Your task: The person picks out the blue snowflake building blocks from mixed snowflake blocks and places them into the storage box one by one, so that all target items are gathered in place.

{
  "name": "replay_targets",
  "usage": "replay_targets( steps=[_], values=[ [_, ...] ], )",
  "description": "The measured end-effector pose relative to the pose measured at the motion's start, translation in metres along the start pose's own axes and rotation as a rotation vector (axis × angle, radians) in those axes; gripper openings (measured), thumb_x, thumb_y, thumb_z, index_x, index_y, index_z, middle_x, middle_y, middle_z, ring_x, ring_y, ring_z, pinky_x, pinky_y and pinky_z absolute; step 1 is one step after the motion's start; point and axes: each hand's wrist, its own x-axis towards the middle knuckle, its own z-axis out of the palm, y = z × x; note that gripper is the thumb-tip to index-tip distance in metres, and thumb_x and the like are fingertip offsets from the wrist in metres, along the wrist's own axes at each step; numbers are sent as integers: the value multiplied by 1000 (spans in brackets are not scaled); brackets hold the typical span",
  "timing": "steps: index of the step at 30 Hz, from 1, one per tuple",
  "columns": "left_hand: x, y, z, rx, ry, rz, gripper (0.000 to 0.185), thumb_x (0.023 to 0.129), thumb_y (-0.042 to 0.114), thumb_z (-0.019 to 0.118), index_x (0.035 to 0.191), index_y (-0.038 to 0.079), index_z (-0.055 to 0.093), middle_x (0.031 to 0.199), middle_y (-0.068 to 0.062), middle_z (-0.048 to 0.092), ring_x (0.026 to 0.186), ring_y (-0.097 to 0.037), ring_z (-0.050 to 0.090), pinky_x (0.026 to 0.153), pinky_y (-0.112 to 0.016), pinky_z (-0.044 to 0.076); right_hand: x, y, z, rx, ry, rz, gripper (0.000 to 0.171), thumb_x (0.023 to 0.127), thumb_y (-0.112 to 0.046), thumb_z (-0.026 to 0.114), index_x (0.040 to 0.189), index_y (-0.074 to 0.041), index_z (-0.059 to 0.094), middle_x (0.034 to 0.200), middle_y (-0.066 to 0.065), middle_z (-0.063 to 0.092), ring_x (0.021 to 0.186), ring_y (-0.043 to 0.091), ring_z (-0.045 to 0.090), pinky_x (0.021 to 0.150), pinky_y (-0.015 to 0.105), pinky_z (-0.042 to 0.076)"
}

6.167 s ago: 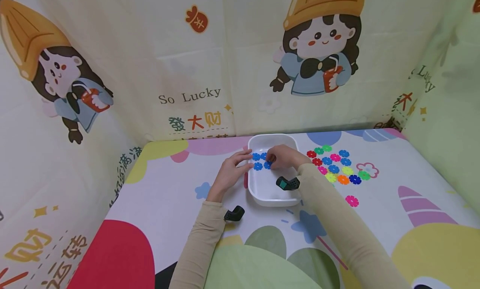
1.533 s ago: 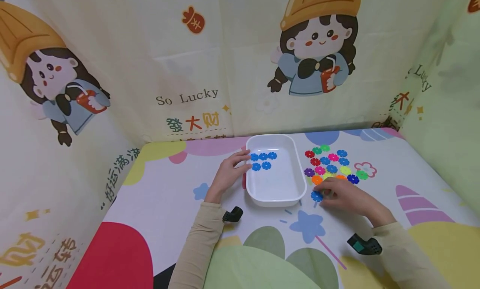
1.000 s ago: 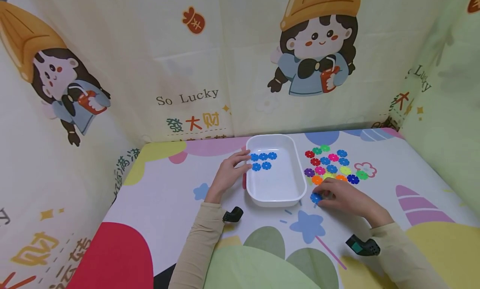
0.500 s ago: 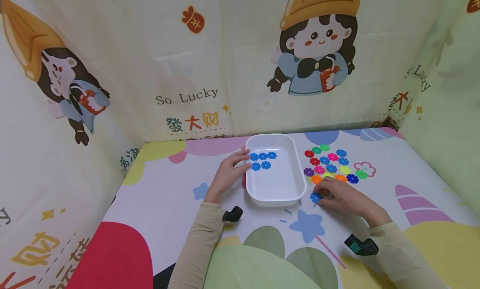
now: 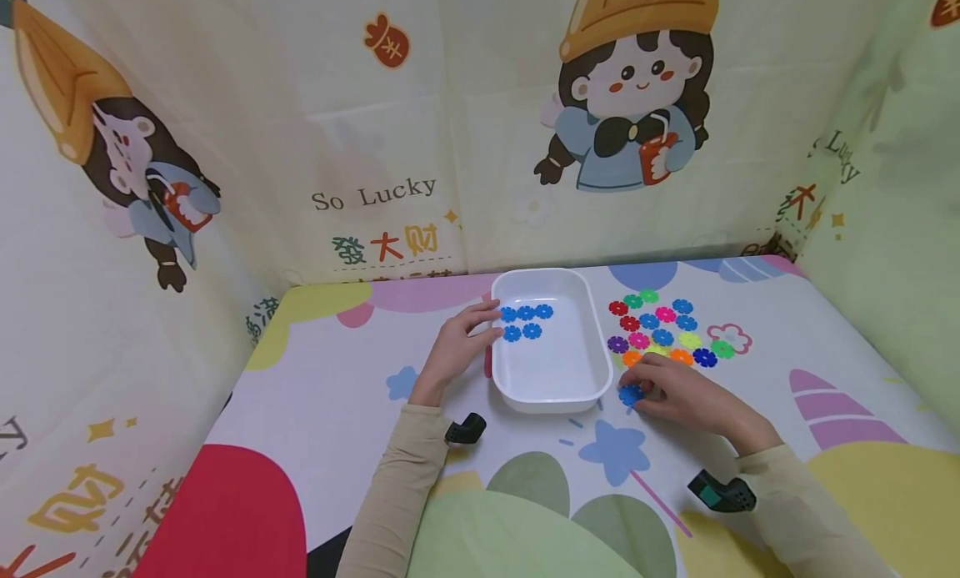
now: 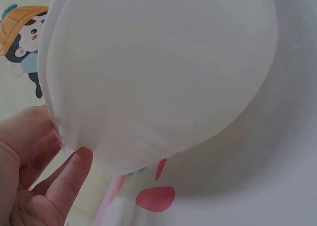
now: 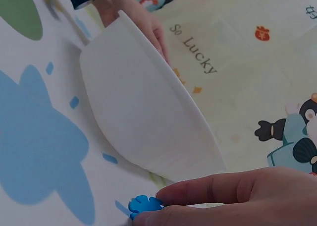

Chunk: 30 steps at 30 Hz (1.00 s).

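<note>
Blue flower disc (image 5: 630, 395), pinched between the thumb and fingers of the right hand (image 5: 686, 394), is just right of the white tray (image 5: 552, 384). Five blue discs (image 5: 527, 313) lie inside the tray, while the left hand (image 5: 456, 349) touches its left side with loosely extended fingers.

The box (image 5: 555, 382) is white. The flowers (image 5: 527, 313) inside the box are blue, and so is the flower (image 5: 628, 396) in the right hand (image 5: 686, 392). The loose flowers (image 5: 662, 338) right of the box are red, green, pink, blue, yellow, orange and purple. Under the box, the white tablecloth (image 5: 337, 378) has bright shapes (image 5: 615, 453). Behind the box, the cream curtain (image 5: 487, 103) has girls (image 5: 611, 165) in orange hats (image 5: 641, 11).
</note>
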Motion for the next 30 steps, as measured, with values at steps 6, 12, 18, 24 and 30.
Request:
replay_targets(
  steps=[6, 12, 18, 24, 30],
  values=[
    [1, 0, 0, -5, -2, -5, 37, 92, 24, 69, 126, 10, 67, 141, 13, 52, 141, -14, 35, 108, -43, 40, -1, -1, 0, -13, 5, -30, 33, 81, -16, 80, 112, -15, 71, 103, -2, 59, 87, 11, 57, 72, 19, 54],
    [1, 0, 0, -5, 0, -10, 38, 91, 25, 70, 126, 9, 67, 141, 12, 53, 141, -14, 34, 109, -44, 39, -1, 1, 0, -13, 3, -52, 32, 81, -17, 80, 112, -14, 71, 104, -2, 60, 89, 12, 57, 73, 20, 55],
    [1, 2, -1, -14, -4, -7, 39, 91, 23, 70, 126, 6, 66, 141, 10, 53, 141, -14, 34, 109, -44, 39, -1, 3, 0, -7, -11, -77, 36, 82, -16, 80, 116, -12, 71, 107, -1, 62, 92, 14, 58, 75, 20, 55],
    [0, 2, -1, -21, -4, -11, 39, 91, 23, 70, 126, 6, 66, 141, 11, 53, 141, -14, 34, 109, -45, 39, -1, 3, 0, -27, -26, -90, 38, 81, -15, 80, 118, -10, 72, 105, 0, 62, 94, 15, 59, 76, 20, 56],
    [0, 1, 0, -27, -4, -7, 39, 91, 23, 70, 126, 6, 66, 141, 10, 53, 141, -15, 34, 109, -45, 39, 0, 2, -2, -63, -51, -81, 36, 82, -17, 79, 116, -9, 73, 105, -1, 63, 96, 17, 61, 79, 25, 57]
  ],
)
